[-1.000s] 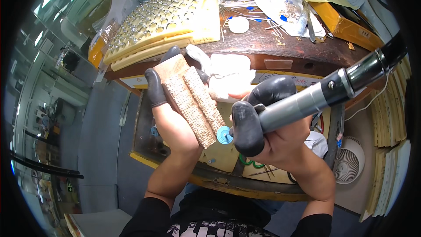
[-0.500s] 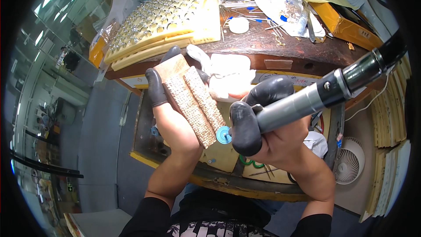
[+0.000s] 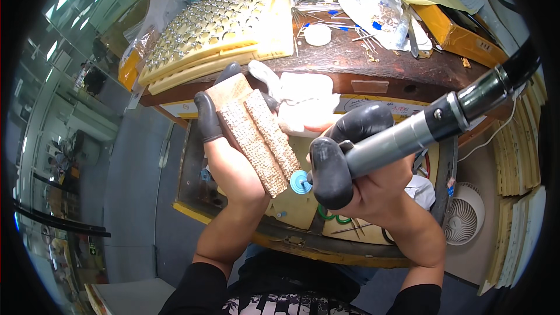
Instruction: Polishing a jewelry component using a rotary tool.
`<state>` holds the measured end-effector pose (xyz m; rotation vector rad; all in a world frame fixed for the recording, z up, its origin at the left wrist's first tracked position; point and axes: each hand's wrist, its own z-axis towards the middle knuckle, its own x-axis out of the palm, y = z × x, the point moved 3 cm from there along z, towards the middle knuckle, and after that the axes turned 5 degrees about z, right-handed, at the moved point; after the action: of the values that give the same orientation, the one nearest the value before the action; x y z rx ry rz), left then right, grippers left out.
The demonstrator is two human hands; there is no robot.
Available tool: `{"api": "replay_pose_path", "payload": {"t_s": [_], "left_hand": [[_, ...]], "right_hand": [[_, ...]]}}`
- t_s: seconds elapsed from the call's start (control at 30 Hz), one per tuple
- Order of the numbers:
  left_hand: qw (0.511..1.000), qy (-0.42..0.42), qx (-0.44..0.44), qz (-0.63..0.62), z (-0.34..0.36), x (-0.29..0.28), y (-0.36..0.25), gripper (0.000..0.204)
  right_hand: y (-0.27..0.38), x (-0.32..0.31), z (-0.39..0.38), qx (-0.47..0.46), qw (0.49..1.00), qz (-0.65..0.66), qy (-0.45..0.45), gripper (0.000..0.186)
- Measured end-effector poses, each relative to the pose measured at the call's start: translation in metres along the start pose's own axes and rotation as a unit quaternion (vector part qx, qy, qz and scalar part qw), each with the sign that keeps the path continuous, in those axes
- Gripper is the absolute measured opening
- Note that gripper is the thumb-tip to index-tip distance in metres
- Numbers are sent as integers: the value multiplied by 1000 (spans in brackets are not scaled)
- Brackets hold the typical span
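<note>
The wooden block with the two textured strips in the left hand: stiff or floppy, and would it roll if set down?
The wooden block looks rigid: it juts past the left hand without sagging. Its flat faces suggest it would lie still rather than roll. The two textured strips probably make it easy to grip.

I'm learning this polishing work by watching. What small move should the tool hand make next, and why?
Probably slide the blue polishing wheel a little up along the strip's edge. The right hand holds the rotary handpiece with the wheel at the lower end of the textured strips, which the left hand holds.
</note>
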<state>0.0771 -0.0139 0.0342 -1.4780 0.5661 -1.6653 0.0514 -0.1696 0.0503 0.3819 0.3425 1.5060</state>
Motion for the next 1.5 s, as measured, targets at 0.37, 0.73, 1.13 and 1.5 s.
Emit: {"api": "replay_pose_path", "payload": {"t_s": [0.37, 0.73, 1.13, 1.5], "left_hand": [[999, -31, -1, 10, 0, -1, 0, 61], [999, -40, 1, -13, -1, 6, 0, 60], [999, -46, 0, -13, 0, 11, 0, 61], [1000, -3, -2, -2, 1, 0, 0, 63]], "right_hand": [[3, 1, 2, -17, 999, -31, -12, 8], [-2, 4, 0, -10, 1000, -7, -28, 11], [3, 3, 4, 0, 999, -27, -21, 11], [-1, 3, 0, 0, 1000, -13, -21, 9]]}}
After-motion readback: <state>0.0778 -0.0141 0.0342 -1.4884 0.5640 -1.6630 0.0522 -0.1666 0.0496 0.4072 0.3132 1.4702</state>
